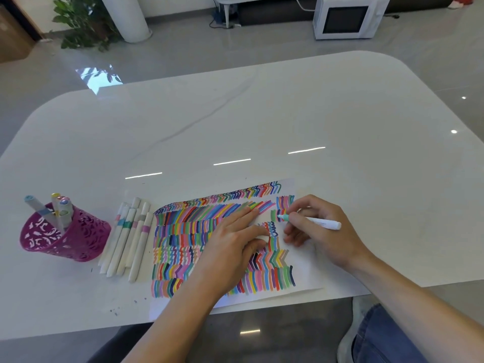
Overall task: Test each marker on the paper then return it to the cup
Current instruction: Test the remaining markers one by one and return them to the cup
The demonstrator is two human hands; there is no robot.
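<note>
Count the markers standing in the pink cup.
4 visible in the pink cup: a blue-capped marker leaning left, and yellow-capped, pink-capped and lilac-capped ones bunched together. Others may hide behind.

cup (65,231) at table's (288,113) left, loose markers (128,239) between cup and paper (306,273)

Magenta cut-out-patterned cup (65,237), white markers (128,239), paper (222,231) striped in many colours.
</note>
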